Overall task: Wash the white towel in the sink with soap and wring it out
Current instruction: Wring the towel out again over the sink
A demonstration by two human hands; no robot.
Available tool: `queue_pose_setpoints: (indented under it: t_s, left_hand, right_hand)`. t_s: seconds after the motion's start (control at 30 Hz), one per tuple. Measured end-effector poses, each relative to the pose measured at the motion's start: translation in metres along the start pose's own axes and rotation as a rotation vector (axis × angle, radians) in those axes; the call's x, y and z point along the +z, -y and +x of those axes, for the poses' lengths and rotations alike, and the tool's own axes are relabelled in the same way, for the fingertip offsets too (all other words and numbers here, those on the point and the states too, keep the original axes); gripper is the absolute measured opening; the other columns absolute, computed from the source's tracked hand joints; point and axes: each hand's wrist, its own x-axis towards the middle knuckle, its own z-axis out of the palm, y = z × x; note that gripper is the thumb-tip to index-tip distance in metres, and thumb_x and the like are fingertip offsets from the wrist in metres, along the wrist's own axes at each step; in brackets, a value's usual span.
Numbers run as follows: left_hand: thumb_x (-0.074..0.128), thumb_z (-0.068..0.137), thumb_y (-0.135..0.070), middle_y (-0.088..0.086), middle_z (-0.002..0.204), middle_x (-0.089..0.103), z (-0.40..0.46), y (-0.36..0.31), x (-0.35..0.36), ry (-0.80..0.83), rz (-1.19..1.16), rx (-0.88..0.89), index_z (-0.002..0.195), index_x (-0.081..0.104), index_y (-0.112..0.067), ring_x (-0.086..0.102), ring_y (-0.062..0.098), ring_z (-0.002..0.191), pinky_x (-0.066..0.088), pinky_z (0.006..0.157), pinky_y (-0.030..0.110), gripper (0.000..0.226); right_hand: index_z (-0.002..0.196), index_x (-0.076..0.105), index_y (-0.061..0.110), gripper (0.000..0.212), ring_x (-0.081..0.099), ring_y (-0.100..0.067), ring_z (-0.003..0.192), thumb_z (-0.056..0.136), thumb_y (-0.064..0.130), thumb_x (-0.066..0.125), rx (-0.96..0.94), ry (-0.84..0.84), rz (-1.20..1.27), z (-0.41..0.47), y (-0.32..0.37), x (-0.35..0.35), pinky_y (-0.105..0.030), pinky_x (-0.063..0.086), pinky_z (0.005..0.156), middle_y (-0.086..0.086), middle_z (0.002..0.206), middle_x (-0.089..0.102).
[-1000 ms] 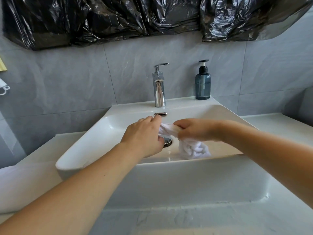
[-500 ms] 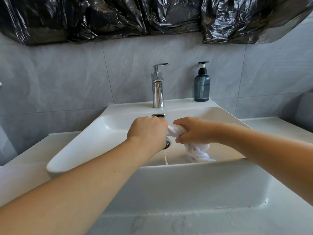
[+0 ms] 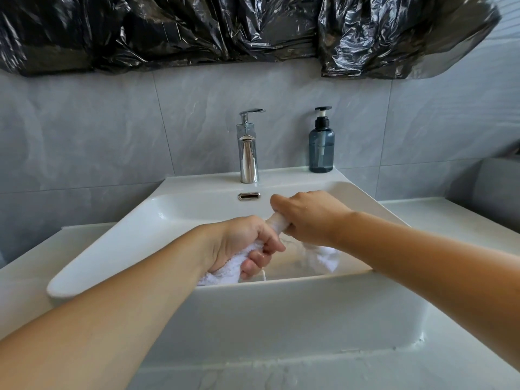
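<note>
at frame centre, over the white ceramic sink (image 3: pixel 118 243): left hand (image 3: pixel 242 243) clenched round the near end of the twisted white terry towel (image 3: pixel 277 224), right hand (image 3: pixel 309 218) clenched round the far end (loose tail hanging below the right wrist). behind, upper centre: chrome single-lever faucet (image 3: pixel 247 153), and to its right a blue-grey pump soap bottle (image 3: pixel 321 144) on the sink ledge. along the top edge: crinkled black plastic sheeting (image 3: pixel 225 29).

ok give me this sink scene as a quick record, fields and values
left hand: grips one end of the towel
right hand: grips the other end
towel: white, twisted between the hands, over the sink
sink: white basin
faucet: chrome, no water seen running
soap bottle: blue pump bottle, right of the faucet
</note>
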Motion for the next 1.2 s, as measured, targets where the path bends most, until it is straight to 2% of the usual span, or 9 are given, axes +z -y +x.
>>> queue_pose_setpoints:
  t_s: [0.1,0.23,0.33,0.47,0.57,0.7,0.83,0.97,1.2]
  left_hand:
    - [0.058,0.089,-0.011,0.004,0.054,0.031,0.009,0.0,-0.004,-0.276,0.058,0.159,0.099,0.057,-0.012,0.028,0.017,0.045,0.023,0.048,0.025,0.01]
    - [0.07,0.077,-0.015,0.004,0.06,0.048,0.02,0.005,-0.015,-0.646,0.268,0.377,0.095,0.054,-0.014,0.043,0.024,0.054,0.034,0.056,0.03,0.024]
    - [0.067,0.078,-0.028,-0.004,0.081,0.059,0.019,0.007,-0.012,-0.845,0.594,0.449,0.095,0.052,-0.031,0.055,0.025,0.078,0.038,0.065,0.034,0.023]
    - [0.055,0.086,-0.021,0.0,0.114,0.054,0.009,0.004,-0.003,-1.103,1.241,0.535,0.119,0.053,-0.022,0.049,0.027,0.106,0.036,0.082,0.036,0.033]
    - [0.057,0.075,-0.013,0.001,0.117,0.053,0.013,-0.007,0.009,-1.02,1.583,0.643,0.127,0.045,-0.02,0.05,0.027,0.106,0.038,0.085,0.035,0.053]
    - [0.05,0.082,-0.011,0.005,0.105,0.058,0.021,-0.025,0.017,-0.812,1.351,0.428,0.105,0.04,-0.018,0.053,0.029,0.091,0.039,0.068,0.035,0.026]
    - [0.05,0.083,-0.025,0.003,0.092,0.058,0.032,-0.021,0.006,-0.919,1.489,0.501,0.094,0.035,-0.02,0.046,0.028,0.077,0.034,0.064,0.034,0.018]
    - [0.051,0.083,-0.026,-0.005,0.075,0.047,0.034,-0.013,-0.009,-0.95,1.34,0.502,0.089,0.04,-0.021,0.045,0.026,0.072,0.031,0.059,0.034,0.013]
    - [0.055,0.084,-0.029,0.0,0.083,0.057,0.039,-0.013,-0.013,-0.947,1.149,0.55,0.095,0.052,-0.022,0.053,0.03,0.08,0.038,0.062,0.034,0.013]
  right_hand:
    - [0.111,0.042,0.026,0.038,0.052,-0.021,0.082,0.087,0.043,0.066,0.131,0.143,0.309,-0.005,-0.007,0.001,-0.033,0.039,0.068,0.006,0.093,0.056]
    - [0.087,0.055,0.027,0.035,0.053,-0.013,0.074,0.076,0.054,0.074,0.254,0.26,0.502,-0.016,-0.017,0.002,-0.029,0.042,0.062,0.007,0.083,0.058]
    - [0.085,0.061,0.024,0.027,0.056,-0.015,0.074,0.076,0.044,0.076,0.311,0.278,0.542,-0.019,-0.022,0.0,-0.03,0.045,0.065,0.005,0.082,0.062]
    - [0.089,0.062,0.021,0.016,0.066,-0.023,0.086,0.079,0.022,0.075,0.379,0.212,0.728,-0.017,-0.025,0.002,-0.037,0.053,0.078,0.0,0.087,0.07]
    - [0.087,0.055,0.024,0.02,0.057,-0.018,0.079,0.083,0.029,0.074,0.371,0.177,0.683,-0.016,-0.025,0.002,-0.029,0.045,0.067,0.005,0.084,0.061]
    - [0.116,0.05,0.024,0.045,0.058,-0.013,0.087,0.085,0.05,0.069,0.393,0.314,0.709,-0.021,-0.028,0.002,-0.03,0.045,0.078,0.006,0.099,0.06]
    - [0.116,0.058,0.021,0.043,0.061,-0.014,0.092,0.09,0.055,0.059,0.411,0.338,0.857,-0.026,-0.04,0.003,-0.028,0.047,0.084,0.005,0.099,0.066]
    - [0.11,0.068,0.011,0.045,0.067,-0.024,0.093,0.098,0.05,0.049,0.459,0.371,1.026,-0.025,-0.045,0.008,-0.037,0.055,0.089,-0.01,0.104,0.071]
    - [0.12,0.059,0.038,0.026,0.065,-0.017,0.099,0.099,0.023,0.055,0.421,0.057,0.972,-0.024,-0.047,0.001,-0.036,0.057,0.084,0.005,0.11,0.067]
